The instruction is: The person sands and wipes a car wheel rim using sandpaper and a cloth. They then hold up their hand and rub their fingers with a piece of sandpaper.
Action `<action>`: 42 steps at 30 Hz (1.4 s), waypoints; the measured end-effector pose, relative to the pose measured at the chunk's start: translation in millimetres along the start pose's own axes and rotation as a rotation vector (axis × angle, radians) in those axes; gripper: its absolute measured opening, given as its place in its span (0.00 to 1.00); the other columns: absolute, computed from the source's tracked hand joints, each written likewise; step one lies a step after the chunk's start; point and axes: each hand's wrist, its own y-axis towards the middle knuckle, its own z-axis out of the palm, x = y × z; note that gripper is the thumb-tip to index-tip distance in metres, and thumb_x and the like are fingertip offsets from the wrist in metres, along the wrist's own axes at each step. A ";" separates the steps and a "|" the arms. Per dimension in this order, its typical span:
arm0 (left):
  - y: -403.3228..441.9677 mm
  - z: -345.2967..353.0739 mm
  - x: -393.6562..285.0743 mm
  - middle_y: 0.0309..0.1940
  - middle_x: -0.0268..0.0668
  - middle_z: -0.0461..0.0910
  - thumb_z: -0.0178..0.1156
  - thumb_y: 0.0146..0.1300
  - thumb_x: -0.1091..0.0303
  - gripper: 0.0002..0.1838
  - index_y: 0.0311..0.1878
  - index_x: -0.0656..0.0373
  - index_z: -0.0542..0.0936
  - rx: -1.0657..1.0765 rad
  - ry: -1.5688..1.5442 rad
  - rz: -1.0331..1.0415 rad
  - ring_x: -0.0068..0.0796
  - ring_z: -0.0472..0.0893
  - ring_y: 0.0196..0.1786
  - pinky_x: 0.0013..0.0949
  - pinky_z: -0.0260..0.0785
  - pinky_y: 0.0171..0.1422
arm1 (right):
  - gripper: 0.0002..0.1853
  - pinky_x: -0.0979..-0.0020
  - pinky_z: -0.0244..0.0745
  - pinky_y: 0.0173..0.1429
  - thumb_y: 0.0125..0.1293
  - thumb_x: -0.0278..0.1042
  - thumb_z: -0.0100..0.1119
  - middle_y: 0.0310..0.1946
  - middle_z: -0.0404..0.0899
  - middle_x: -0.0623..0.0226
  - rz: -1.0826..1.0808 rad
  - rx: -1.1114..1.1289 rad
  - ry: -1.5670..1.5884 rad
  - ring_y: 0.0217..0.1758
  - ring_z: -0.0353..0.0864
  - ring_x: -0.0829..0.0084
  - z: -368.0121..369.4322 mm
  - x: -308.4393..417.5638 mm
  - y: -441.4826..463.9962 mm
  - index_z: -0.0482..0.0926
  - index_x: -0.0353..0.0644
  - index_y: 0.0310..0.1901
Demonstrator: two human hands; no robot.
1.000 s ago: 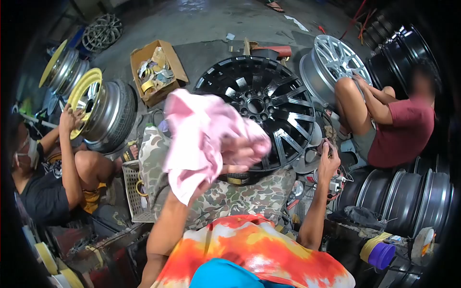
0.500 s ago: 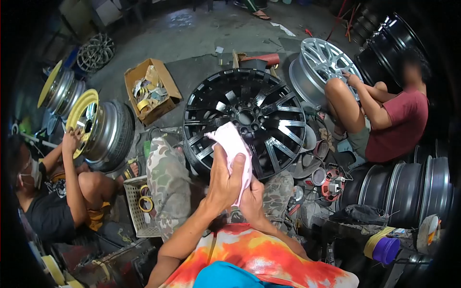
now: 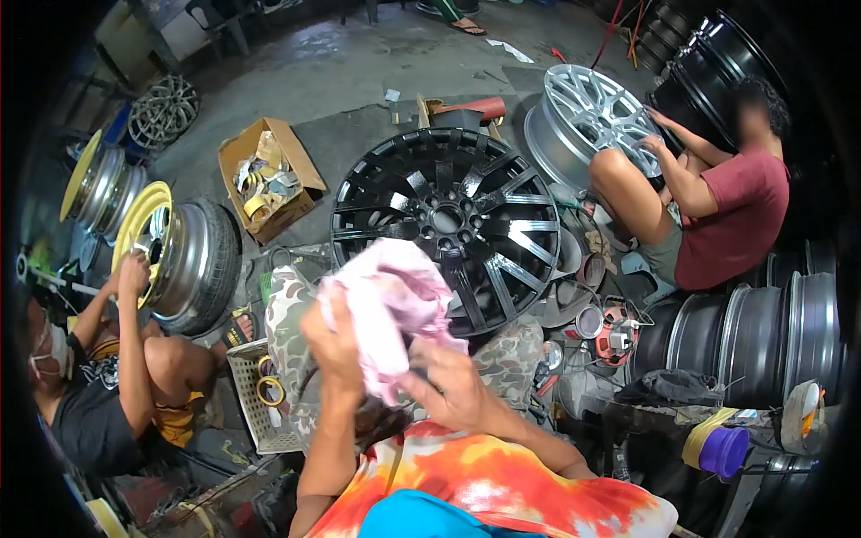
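A pale pink cloth (image 3: 395, 287) is spread loosely between my two hands, above my lap. My left hand (image 3: 330, 345) grips its left side with curled fingers. At the lower right edge of the cloth, my right hand (image 3: 453, 381) has its fingers bent and closed on the fabric; motion blurs them a little. Just beyond the cloth lies a glossy black wheel rim (image 3: 511, 224), face up, its near side partly covered by the cloth.
A cardboard box (image 3: 300, 166) of scraps and a plastic basket (image 3: 256, 403) with tape rolls stand to the left. One person holds a yellow-edged wheel (image 3: 143, 220); another touches a silver rim (image 3: 574, 108). Dark rims (image 3: 749, 341) stand in a row at right.
The cloth has gone from a narrow bundle to loosely opened out. My hands have moved apart, the left one leftward. The person on the right has shifted their hands on the silver rim.
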 end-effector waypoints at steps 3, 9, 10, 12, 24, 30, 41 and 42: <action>29.0 -43.6 26.0 0.34 0.34 0.85 0.49 0.86 0.53 0.22 0.46 0.62 0.82 -0.008 -0.486 -0.356 0.23 0.83 0.30 0.28 0.78 0.34 | 0.19 0.64 0.77 0.41 0.70 0.22 0.67 0.38 0.81 0.56 -0.071 0.054 0.058 0.35 0.80 0.62 -0.4 20.8 4.3 0.86 0.33 0.62; -23.2 0.7 -12.4 0.55 0.44 0.84 0.50 0.82 0.46 0.32 0.70 0.68 0.73 0.169 -0.358 -0.060 0.33 0.85 0.56 0.36 0.77 0.60 | 0.19 0.63 0.81 0.47 0.68 0.20 0.68 0.44 0.83 0.50 -0.037 -0.294 -0.091 0.42 0.86 0.55 10.4 5.6 25.5 0.84 0.29 0.61; -25.0 16.8 -24.2 0.46 0.41 0.85 0.50 0.82 0.52 0.27 0.66 0.69 0.76 0.083 -0.374 0.064 0.31 0.85 0.46 0.35 0.78 0.50 | 0.15 0.60 0.82 0.51 0.68 0.19 0.66 0.47 0.82 0.47 -0.105 -0.319 -0.038 0.46 0.87 0.49 24.2 5.1 26.1 0.84 0.28 0.56; -16.2 19.9 -27.5 0.38 0.38 0.86 0.51 0.82 0.58 0.22 0.61 0.71 0.79 -0.016 -0.391 0.190 0.28 0.85 0.35 0.34 0.78 0.41 | 0.14 0.59 0.82 0.56 0.68 0.20 0.66 0.50 0.83 0.42 0.019 -0.225 0.005 0.52 0.87 0.45 28.6 -0.1 20.7 0.84 0.27 0.53; 166.8 -54.3 -10.3 0.22 0.43 0.80 0.70 0.73 0.59 0.18 0.35 0.66 0.82 -0.218 0.388 0.567 0.38 0.78 0.22 0.38 0.69 0.31 | 0.19 0.63 0.76 0.40 0.70 0.21 0.68 0.34 0.78 0.55 0.097 -0.092 -0.245 0.33 0.79 0.60 12.0 -47.2 27.5 0.86 0.36 0.62; 276.6 -3.3 59.4 0.51 0.49 0.83 0.74 0.59 0.56 0.21 0.49 0.62 0.89 0.068 0.748 0.539 0.50 0.84 0.53 0.46 0.77 0.60 | 0.13 0.55 0.77 0.47 0.69 0.23 0.67 0.36 0.78 0.54 0.037 -0.062 -0.418 0.40 0.81 0.53 39.0 -101.9 51.8 0.86 0.33 0.54; 264.6 13.1 141.3 0.43 0.64 0.87 0.66 0.64 0.48 0.27 0.49 0.67 0.88 0.572 0.796 0.247 0.65 0.87 0.50 0.56 0.79 0.60 | 0.13 0.55 0.72 0.49 0.71 0.25 0.63 0.40 0.79 0.55 0.102 0.050 -0.570 0.45 0.81 0.54 73.0 -125.5 70.7 0.84 0.33 0.55; 265.7 11.3 141.1 0.43 0.64 0.87 0.66 0.65 0.48 0.28 0.51 0.68 0.87 0.582 0.803 0.214 0.65 0.87 0.51 0.55 0.79 0.60 | 0.13 0.54 0.71 0.49 0.72 0.25 0.61 0.41 0.79 0.55 0.129 0.059 -0.592 0.46 0.81 0.52 76.1 -125.4 72.9 0.84 0.33 0.55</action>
